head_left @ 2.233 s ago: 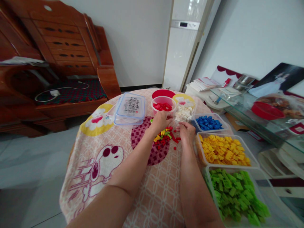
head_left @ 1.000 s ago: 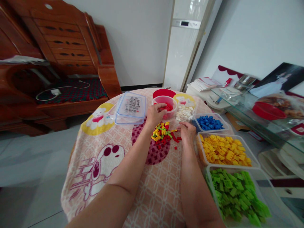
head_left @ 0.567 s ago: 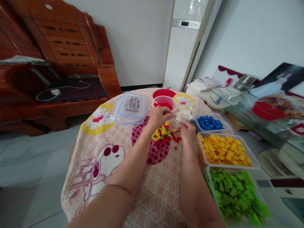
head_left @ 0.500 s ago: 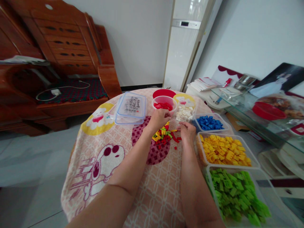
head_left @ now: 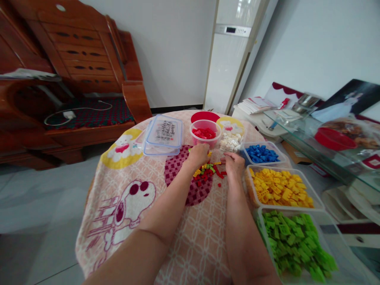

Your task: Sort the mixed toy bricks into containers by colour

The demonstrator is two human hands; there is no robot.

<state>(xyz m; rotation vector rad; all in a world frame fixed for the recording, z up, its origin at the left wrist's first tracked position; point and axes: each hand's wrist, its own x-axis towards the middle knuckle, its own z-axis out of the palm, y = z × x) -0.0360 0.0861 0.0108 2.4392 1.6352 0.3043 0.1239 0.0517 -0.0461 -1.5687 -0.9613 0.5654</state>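
Note:
My left hand is bent over the far side of a mixed pile of small toy bricks in red, yellow and green. Its fingers are curled together, and whatever they hold is hidden. At the right edge of the pile rests my right hand, its fingers drawn together near the white bricks; anything between them is too small to make out. Just beyond my left hand stands a round tub with red bricks. White bricks sit in a clear container beside it.
Along the right are boxes of blue bricks, yellow bricks and green bricks. Clear lids are stacked at the back left, and a red lid lies behind the tub. A patterned cloth covers the round table.
My left hand has drawn back from the near rim of the red-brick tub, down toward the mixed pile. My right hand has stayed almost in place.

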